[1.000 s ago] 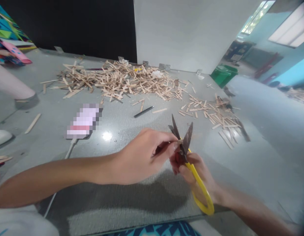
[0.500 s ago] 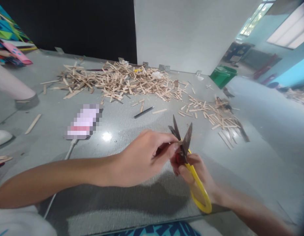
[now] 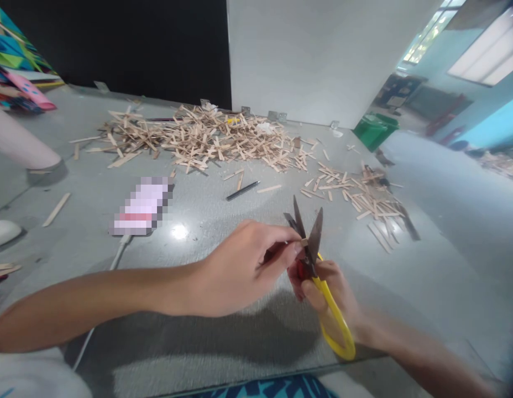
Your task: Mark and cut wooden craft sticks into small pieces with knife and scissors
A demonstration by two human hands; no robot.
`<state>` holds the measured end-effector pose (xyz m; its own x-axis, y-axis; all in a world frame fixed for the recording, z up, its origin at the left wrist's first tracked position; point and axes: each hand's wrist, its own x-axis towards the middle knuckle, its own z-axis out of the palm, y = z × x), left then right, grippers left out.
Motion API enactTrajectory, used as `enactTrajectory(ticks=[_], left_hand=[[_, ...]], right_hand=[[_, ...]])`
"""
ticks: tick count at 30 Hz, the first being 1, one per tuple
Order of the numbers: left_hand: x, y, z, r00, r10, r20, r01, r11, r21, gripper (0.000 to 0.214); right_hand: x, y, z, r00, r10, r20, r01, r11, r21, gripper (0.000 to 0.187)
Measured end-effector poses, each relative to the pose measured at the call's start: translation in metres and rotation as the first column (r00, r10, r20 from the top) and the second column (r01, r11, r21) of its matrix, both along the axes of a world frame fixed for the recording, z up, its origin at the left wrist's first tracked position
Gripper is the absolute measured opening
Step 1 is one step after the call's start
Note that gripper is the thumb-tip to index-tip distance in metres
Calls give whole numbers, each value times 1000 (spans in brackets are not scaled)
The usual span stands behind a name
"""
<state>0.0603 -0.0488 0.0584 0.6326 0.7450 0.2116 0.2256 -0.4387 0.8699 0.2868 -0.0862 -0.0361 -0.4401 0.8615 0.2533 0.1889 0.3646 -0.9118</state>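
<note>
My left hand (image 3: 244,268) is closed in a pinch on a small wooden stick piece (image 3: 303,242), holding it between the blades of the scissors (image 3: 308,237). My right hand (image 3: 331,290) grips the yellow-handled scissors by the loop (image 3: 337,331). The dark blades stand apart and point up and away from me, with the stick's end at their crotch. Both hands hover just above the grey table (image 3: 240,342), near its front edge.
A large pile of wooden sticks (image 3: 202,135) lies at the back, with a smaller scatter of sticks (image 3: 360,193) to the right. A black pen (image 3: 242,189) lies mid-table, a blurred card (image 3: 142,205) to its left. Another person's arm (image 3: 20,146) rests far left. A green bin (image 3: 375,128) stands beyond.
Almost nothing differs. The scissors and both hands sit a touch lower and steadier, and the blades remain apart around the stick piece.
</note>
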Motion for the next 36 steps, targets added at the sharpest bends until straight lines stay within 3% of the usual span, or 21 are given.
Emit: enactTrajectory(ticks=[9, 16, 22, 29, 36], left_hand=[[-1, -2, 0, 1000, 1, 17, -1, 999, -47, 31], [0, 0, 2, 995, 41, 94, -23, 983, -185, 33], [-7, 1, 10, 985, 82, 150, -41, 966, -256, 32], [-6, 1, 9, 996, 30, 79, -7, 959, -284, 36], [-5, 1, 9, 998, 1, 59, 15, 965, -261, 34]], right_hand=[[-4, -4, 2, 997, -70, 16, 70, 997, -26, 37], [-1, 3, -3, 998, 35, -58, -40, 995, -91, 43], [1, 2, -7, 991, 41, -130, -64, 982, -175, 51], [3, 1, 0, 990, 69, -125, -81, 993, -89, 40], [3, 1, 7, 997, 64, -49, -67, 997, -49, 41]])
